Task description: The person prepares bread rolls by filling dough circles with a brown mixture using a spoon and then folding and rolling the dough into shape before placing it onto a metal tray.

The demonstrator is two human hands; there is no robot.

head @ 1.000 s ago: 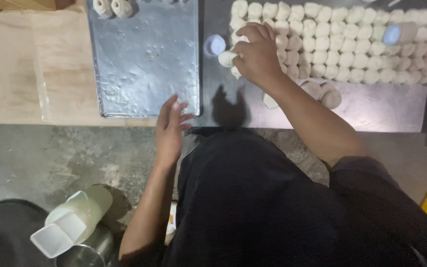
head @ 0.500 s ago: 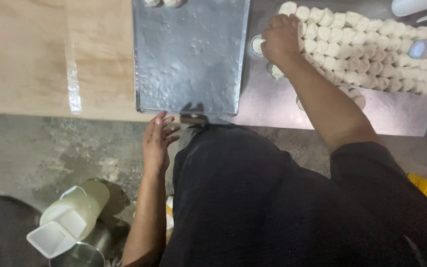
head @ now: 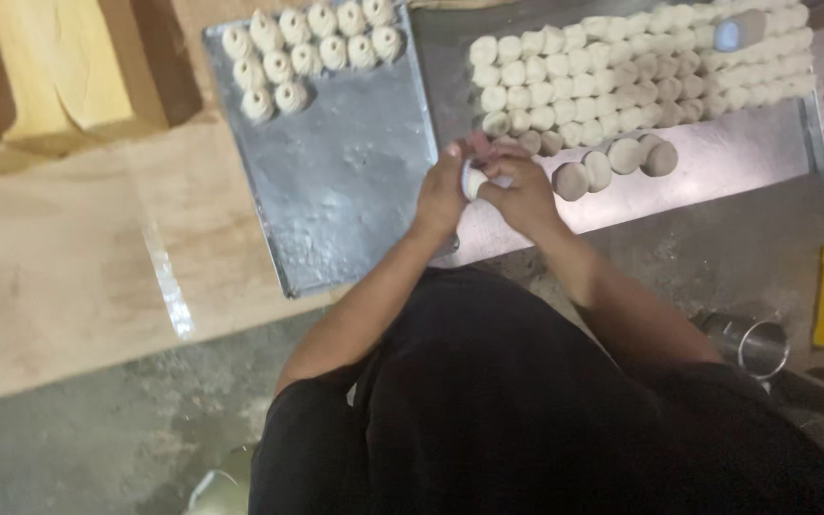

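Both hands meet over the near edge of the counter: the left hand and right hand close their grip together on one small pale dough piece, cupped from both sides — a hold suited to pressing it into shape. Just beyond the grip lie rows of plain dough balls; to its left, a metal tray carries the finished ridged pieces at its far end.

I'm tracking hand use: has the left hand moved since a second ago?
Yes. The left hand left the metal tray's near edge and joined the right hand around a dough piece.
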